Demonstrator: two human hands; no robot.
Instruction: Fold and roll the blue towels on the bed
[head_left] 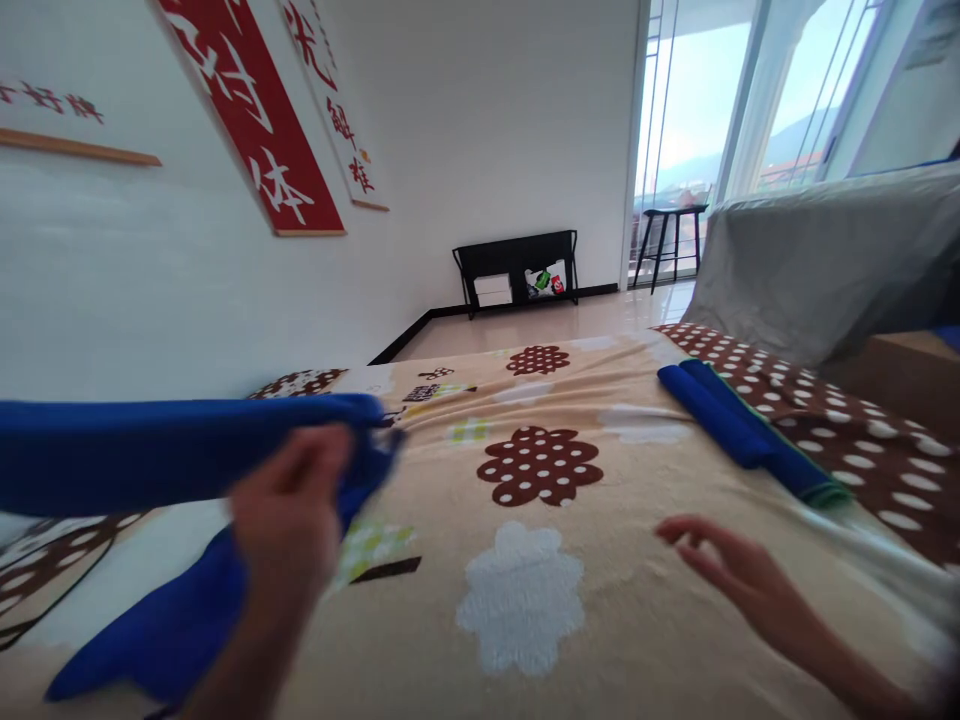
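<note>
My left hand [289, 510] is closed on a blue cloth [172, 450], smeared by motion. One long band of the cloth stretches to the left edge of the view, and a loose part hangs below onto the blanket behind my forearm. Over the right part of the blanket, my right hand [720, 560] is held with its fingers loosely bent and apart from the thumb, nothing in it. Beyond it lie two rolled or folded blue cloths [739, 425] side by side, with a green edge showing on one.
A beige blanket [435, 620] with brown dotted flowers and white shapes covers the surface before me. Past it stand a black rack [517, 255] by the wall, a black stool [671, 235] near the window, and a large grey-covered piece [817, 260]. Red and white banners [259, 130] hang at left.
</note>
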